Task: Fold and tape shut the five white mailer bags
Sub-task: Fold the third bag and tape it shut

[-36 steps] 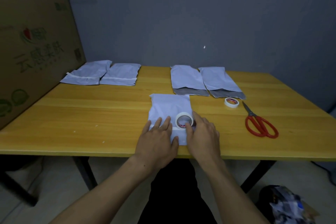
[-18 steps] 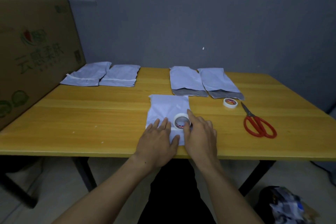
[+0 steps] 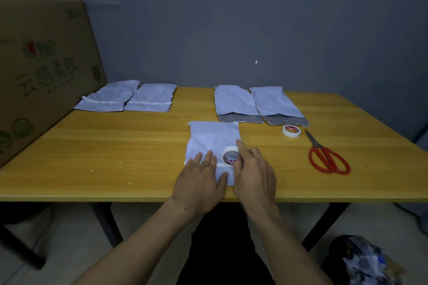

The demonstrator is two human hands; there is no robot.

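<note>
A white mailer bag (image 3: 213, 139) lies folded at the near middle of the yellow table (image 3: 115, 146). My left hand (image 3: 201, 180) presses flat on its folded near end, fingers straight. My right hand (image 3: 252, 173) holds a white tape roll (image 3: 230, 154) standing on edge on the bag, with a strip of tape running left under my left fingers. Two taped bags lie at the back left, one (image 3: 108, 99) beside the other (image 3: 151, 98). Two unfolded bags with grey open ends lie at the back middle, one (image 3: 234, 104) next to the other (image 3: 274, 104).
A second tape roll (image 3: 291, 131) lies flat right of the bags, and red-handled scissors (image 3: 324, 155) lie beyond it. A large cardboard box (image 3: 39, 71) stands against the table's left side. A grey wall is behind, and a dark bag (image 3: 361, 261) sits on the floor.
My right hand has drawn the tape roll slightly rightward along the fold. My left hand keeps pressing the folded end in the same place.
</note>
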